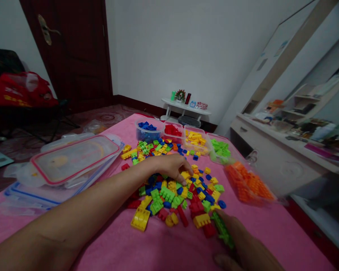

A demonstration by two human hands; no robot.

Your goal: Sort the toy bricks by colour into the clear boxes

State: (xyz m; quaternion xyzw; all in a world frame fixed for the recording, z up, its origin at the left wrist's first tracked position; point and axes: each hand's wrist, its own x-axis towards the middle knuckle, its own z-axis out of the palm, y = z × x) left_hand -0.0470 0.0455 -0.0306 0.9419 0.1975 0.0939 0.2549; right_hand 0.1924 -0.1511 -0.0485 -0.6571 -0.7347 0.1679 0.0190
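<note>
My left hand [173, 166] reaches over the middle of a pile of toy building bricks [168, 194] in yellow, green, blue, red and some orange. Its thumb and forefinger close around a yellow toy brick [185, 175] lying among the others. Near the pile's right front edge, my right hand [238, 241] is closed on green toy bricks [223, 229], which appear as one long piece; how many there are I cannot tell. A yellow brick [202, 220] lies just left of that hand.
Clear tubs line the pink tabletop's far and right sides: blue bricks [147, 127], red [173, 130], yellow [195, 138], green [220, 149] and orange [247, 182]. Stacked plastic lids [76, 158] lie at left. A white dresser [267, 150] stands at right.
</note>
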